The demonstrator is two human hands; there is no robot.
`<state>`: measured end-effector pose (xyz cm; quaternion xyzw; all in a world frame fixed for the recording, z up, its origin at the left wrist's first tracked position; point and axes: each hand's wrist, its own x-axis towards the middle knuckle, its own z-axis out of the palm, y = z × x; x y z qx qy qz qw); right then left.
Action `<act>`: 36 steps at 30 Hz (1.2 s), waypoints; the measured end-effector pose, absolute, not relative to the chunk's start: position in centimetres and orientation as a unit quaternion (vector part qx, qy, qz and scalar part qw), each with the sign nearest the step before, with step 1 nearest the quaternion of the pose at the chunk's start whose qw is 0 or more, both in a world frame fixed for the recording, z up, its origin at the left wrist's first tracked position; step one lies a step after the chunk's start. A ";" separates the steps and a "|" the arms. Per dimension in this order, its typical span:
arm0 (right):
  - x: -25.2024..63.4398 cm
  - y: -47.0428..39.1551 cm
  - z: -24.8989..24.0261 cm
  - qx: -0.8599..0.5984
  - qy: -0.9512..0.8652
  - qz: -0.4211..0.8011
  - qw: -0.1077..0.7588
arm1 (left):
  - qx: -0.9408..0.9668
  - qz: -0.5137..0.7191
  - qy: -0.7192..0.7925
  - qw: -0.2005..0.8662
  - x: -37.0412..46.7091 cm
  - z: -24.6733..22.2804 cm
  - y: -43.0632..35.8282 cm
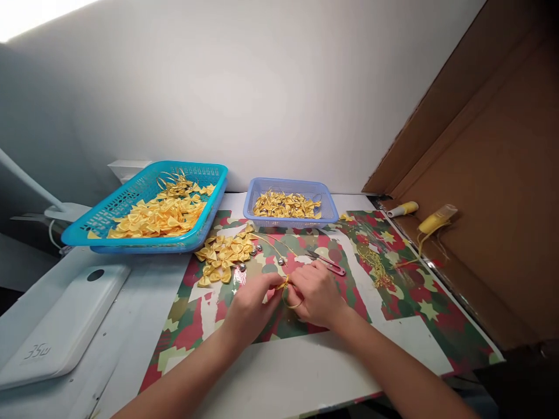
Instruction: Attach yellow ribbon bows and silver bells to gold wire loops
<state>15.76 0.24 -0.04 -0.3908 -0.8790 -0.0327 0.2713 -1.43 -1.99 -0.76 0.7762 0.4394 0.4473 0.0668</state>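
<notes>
My left hand [252, 302] and my right hand [319, 294] meet over the patterned mat, both pinching a small yellow bow [285, 281]. A loop of gold cord [293, 305] hangs below it by the right fingers; the fingertips partly hide the bow. Just beyond my hands lie small silver bells [280, 262] and lengths of gold cord [271, 243]. Thread snips [334, 266] with a pink handle rest behind my right hand. To the left is a loose pile of yellow ribbon bows [225, 253].
A turquoise basket [78, 235] of yellow bows stands back left, a blue-violet basket [292, 222] of corded bows back centre. At right are thread clippings [376, 267] and two yellow thread spools [432, 221] [404, 209] by a cardboard wall [489, 163]. A white power bank [65, 326] lies left.
</notes>
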 end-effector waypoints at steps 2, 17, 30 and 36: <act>15.6 0.2 -0.2 -0.391 -0.879 -0.006 0.275 | 0.772 0.444 0.446 0.087 -1.3 -0.7 -2.0; 15.4 -0.2 -0.4 -0.421 -0.821 0.134 0.361 | 0.824 0.303 0.450 0.164 -1.7 0.7 -1.8; 15.6 -0.3 -0.3 -0.403 -0.777 0.219 0.432 | 0.766 0.362 0.455 0.275 -1.2 0.0 -1.5; 16.6 -0.1 0.4 -0.382 -0.803 0.239 0.390 | 0.759 0.349 0.464 0.295 -1.5 0.0 -1.6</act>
